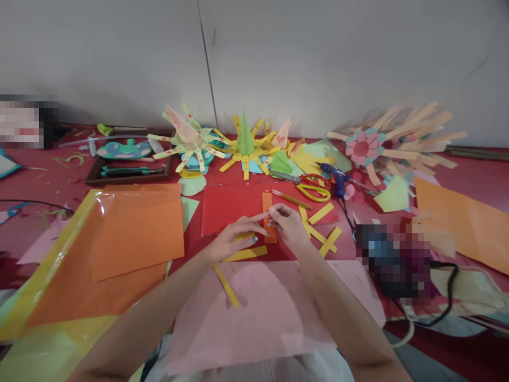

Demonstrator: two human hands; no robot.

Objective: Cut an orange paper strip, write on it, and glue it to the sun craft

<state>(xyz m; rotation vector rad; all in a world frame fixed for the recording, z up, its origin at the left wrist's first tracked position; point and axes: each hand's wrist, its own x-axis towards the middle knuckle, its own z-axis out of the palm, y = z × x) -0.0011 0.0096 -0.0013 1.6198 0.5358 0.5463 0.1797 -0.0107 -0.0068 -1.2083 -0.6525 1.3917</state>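
Narrow orange paper strip, upright on a red sheet at mid-table; right hand pinches its edge, left hand presses flat beside it, index finger extended. Yellow strips lie just right

I see a narrow orange paper strip lying flat and upright in view on the red sheet. Its lower part is hidden under my fingers, with yellow strips just beside it.
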